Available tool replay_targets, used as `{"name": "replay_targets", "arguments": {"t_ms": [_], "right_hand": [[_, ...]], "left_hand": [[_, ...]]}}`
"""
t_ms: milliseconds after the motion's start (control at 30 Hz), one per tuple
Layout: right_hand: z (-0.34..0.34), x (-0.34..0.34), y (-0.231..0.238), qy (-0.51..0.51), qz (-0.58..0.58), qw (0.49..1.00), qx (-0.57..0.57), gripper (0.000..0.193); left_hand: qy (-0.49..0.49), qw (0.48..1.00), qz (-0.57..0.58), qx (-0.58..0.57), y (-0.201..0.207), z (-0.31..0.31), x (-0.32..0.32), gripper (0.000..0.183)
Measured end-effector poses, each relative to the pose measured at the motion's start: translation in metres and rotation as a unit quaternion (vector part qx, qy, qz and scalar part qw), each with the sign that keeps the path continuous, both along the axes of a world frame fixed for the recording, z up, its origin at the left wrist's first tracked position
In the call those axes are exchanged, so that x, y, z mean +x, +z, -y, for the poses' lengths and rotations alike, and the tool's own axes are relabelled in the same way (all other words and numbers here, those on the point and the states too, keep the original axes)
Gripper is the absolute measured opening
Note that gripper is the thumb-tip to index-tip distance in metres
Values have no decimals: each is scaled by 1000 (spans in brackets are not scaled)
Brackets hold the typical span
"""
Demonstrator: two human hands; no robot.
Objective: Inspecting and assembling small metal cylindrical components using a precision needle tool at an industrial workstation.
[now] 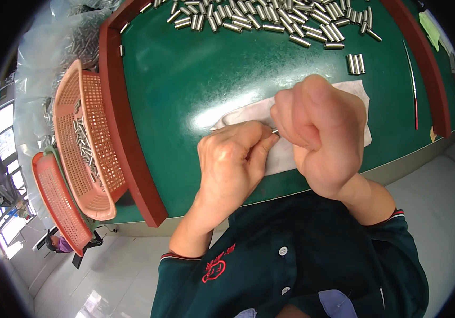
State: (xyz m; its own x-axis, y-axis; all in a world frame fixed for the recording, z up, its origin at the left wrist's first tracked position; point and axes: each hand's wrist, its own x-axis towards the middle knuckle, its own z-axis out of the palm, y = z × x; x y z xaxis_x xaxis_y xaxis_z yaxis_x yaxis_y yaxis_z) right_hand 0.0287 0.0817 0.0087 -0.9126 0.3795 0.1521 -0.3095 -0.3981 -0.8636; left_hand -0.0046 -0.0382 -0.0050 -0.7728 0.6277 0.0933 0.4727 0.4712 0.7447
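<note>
My left hand pinches a small shiny metal piece between thumb and fingertips, and only a sliver of it shows. Close beside it, my right hand is curled into a fist; whatever its fingers hold is hidden. Both hands are over a folded off-white cloth on the green tabletop. Just past the cloth, three silver metal cylinders lie side by side. Many more silver cylinders are heaped loosely along the far part of the table.
Dark red wooden rails border the table's sides. Left of it stands a pink perforated basket with small metal parts inside, and a redder basket is beside that. A thin red-handled rod lies at the right.
</note>
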Motion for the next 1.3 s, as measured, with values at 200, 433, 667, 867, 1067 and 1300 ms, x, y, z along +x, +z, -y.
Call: {"name": "replay_targets", "arguments": {"t_ms": [200, 433, 667, 867, 1067, 1300], "right_hand": [[2, 2, 4, -57, 36, 997, 37, 42], [4, 11, -4, -64, -3, 998, 21, 42], [1, 11, 2, -40, -7, 999, 30, 41], [0, 9, -2, -39, -9, 999, 22, 41], [-3, 8, -3, -47, -10, 999, 11, 42], [-1, 10, -3, -45, -19, 999, 5, 41]], "left_hand": [[6, 999, -46, -25, 6, 2, 5, 11], [197, 962, -190, -8, 53, 49, 8, 7], [346, 870, -304, -179, 90, 141, -46, 18], [215, 885, -390, -135, 85, 71, -50, 15], [73, 917, -367, -136, 35, -4, -108, 16], [68, 916, -361, -160, 2, -20, -150, 14]]}}
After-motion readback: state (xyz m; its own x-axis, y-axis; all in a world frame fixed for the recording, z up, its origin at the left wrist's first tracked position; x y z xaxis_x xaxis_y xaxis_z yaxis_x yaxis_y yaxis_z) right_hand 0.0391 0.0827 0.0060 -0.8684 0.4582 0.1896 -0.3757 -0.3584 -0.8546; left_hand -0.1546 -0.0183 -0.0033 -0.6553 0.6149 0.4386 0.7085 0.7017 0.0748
